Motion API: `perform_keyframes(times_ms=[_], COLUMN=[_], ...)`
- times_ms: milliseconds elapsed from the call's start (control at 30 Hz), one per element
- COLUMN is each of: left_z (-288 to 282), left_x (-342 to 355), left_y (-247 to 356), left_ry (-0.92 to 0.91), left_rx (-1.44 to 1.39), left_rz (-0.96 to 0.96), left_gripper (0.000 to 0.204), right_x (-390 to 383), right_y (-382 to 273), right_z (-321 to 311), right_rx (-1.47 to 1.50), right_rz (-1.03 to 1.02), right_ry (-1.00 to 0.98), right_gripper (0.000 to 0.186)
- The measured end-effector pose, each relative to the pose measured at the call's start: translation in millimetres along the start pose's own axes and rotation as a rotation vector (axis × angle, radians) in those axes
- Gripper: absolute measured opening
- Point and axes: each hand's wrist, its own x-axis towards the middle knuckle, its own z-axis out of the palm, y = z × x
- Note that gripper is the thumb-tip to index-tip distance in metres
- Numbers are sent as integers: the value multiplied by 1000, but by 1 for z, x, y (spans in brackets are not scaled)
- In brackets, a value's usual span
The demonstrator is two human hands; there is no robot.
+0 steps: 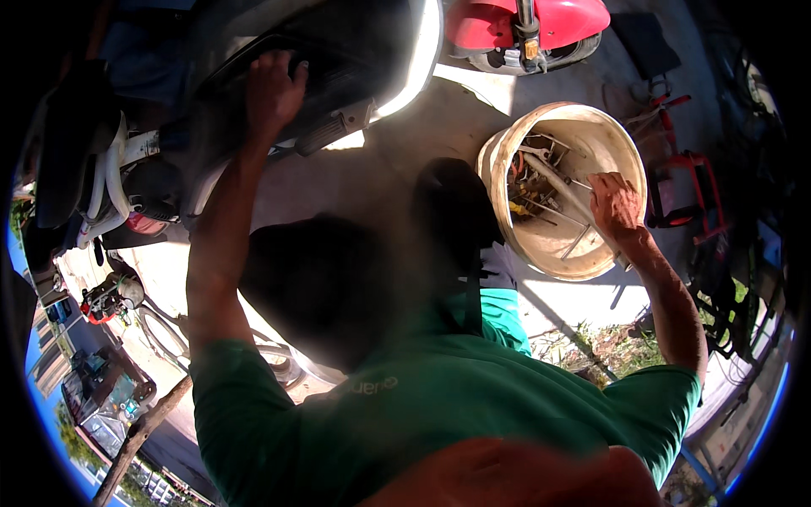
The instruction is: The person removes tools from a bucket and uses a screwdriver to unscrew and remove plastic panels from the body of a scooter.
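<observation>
Pretty sure this is some open-air bike repair spot, like a yard or roadside workshop. There's a big black-and-white scooter [338,89] parked right up close, a red one [573,21] past it and a bike wheel [291,370] off to the left. Then you've got a grubby bucket [596,135] of metal bits [551,177] on bare concrete [439,127]. Definitely outside: hard sun patches, scrappy grass [638,355], blue sky [51,404] at the edge.

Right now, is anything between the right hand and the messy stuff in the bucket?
Yes: a pale bar slants across the bucket, between the right hand and the messy stuff on the left. No lid covers the opening.
</observation>
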Motion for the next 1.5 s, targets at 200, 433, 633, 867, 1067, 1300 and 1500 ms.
perform_keyframes(times_ms=[200,433,633,867,1067,1300,1500], left_z=[7,8,13,17,13,6,-2], left_x=[-1,0,2,2,4,2,-7], left_y=[-7,-7,-10,-14,-11,-6,1], left_ry=[82,71,63,34,31,19,87], left_rx=[-15,-51,-74,-23,-27,-27,-128], left_rz=[13,17,28,27,39,-10,-50], left_gripper=[42,41,42,44,43,42,39], right_x=[39,69,53,30,18,14,59], right_y=[22,14,25,28,35,32,33], right_z=[51,44,-67,-122,-80,-43,73], right_rx=[-209,-320,-359,339,313,287,-55], right_rz=[110,131,174,356,440,152,104], right_ry=[-444,-876,-557,-323,-119,-74,-358], right_gripper=[34,14,19,28,29,27,35])
